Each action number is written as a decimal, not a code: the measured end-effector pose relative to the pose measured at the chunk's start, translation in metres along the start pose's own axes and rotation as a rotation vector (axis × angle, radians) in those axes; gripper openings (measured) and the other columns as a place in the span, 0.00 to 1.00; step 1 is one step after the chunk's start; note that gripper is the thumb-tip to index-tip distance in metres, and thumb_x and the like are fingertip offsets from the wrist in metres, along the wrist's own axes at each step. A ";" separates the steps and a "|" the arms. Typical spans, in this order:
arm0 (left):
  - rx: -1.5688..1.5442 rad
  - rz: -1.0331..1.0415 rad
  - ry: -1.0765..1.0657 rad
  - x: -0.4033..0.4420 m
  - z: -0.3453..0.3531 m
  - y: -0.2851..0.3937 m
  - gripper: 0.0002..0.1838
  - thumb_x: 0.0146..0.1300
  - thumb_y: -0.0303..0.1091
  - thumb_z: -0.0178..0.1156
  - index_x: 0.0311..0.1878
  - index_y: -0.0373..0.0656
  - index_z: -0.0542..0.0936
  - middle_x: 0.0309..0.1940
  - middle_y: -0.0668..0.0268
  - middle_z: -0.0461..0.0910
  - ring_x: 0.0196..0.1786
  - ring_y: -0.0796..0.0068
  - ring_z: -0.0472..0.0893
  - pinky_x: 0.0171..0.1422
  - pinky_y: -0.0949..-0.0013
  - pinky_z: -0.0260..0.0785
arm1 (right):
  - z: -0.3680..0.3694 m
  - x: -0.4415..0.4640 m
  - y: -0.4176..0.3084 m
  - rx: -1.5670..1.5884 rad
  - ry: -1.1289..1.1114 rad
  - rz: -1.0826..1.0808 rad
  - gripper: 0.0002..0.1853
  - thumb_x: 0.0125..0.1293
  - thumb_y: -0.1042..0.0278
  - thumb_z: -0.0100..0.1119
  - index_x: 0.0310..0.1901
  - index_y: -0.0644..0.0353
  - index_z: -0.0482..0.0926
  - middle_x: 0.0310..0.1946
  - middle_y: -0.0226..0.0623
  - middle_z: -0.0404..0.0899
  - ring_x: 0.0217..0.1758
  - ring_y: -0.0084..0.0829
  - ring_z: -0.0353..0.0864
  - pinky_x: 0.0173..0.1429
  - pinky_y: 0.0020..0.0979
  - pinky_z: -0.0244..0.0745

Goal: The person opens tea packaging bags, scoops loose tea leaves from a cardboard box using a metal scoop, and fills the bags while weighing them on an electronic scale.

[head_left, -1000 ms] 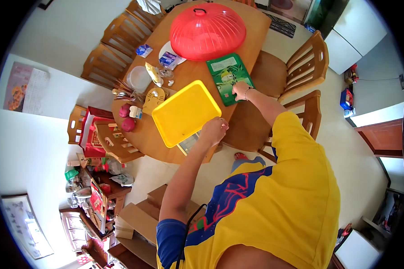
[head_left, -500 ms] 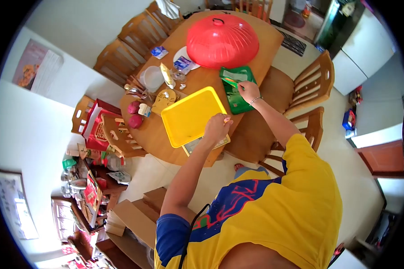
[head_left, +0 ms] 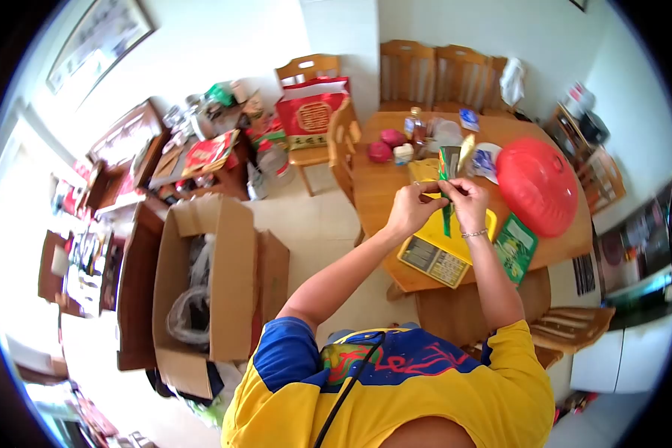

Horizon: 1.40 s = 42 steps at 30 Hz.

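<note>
Both hands meet above the yellow tray (head_left: 455, 243), pinching a narrow green packet (head_left: 449, 163) that stands roughly upright. My left hand (head_left: 414, 210) grips it from the left side with thumb and forefinger. From the right, my right hand (head_left: 469, 204), with a bracelet at the wrist, pinches it at about the same height. The tray rests on a kitchen scale (head_left: 434, 262) whose display and keypad face me. To the right of the tray lies a larger green bag (head_left: 515, 246), flat on the table. Any opening in the packet is too small to make out.
A red dome food cover (head_left: 537, 187) occupies the table's right part. Behind the tray are purple-red round produce (head_left: 381, 151), a white container (head_left: 403, 154) and a bottle (head_left: 415, 125). Wooden chairs surround the table; an open cardboard box (head_left: 228, 284) stands at left.
The view has swung left. My right hand has left the green bag with the slim green packet. My left hand has come off the tray's near edge and now grips the packet too.
</note>
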<state>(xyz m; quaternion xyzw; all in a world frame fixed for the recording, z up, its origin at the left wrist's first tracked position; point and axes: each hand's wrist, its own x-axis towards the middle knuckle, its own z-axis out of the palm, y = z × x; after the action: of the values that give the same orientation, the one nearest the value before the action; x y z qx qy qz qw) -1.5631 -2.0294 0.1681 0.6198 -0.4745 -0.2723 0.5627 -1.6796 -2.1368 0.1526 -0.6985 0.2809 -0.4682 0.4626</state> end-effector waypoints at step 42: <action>0.408 -0.503 1.432 -0.387 -0.497 -0.081 0.11 0.57 0.29 0.59 0.38 0.33 0.85 0.23 0.65 0.83 0.27 0.81 0.80 0.33 0.74 0.72 | 0.676 -0.271 -0.145 0.641 -1.602 0.360 0.07 0.60 0.73 0.65 0.26 0.63 0.77 0.23 0.27 0.77 0.25 0.15 0.73 0.30 0.21 0.70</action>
<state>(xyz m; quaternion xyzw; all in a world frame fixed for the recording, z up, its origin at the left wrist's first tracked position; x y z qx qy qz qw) -1.2625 -1.4721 0.1231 0.8244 0.1174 0.1666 0.5281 -1.1774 -1.5939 0.0870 -0.5987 -0.1672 0.1861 0.7609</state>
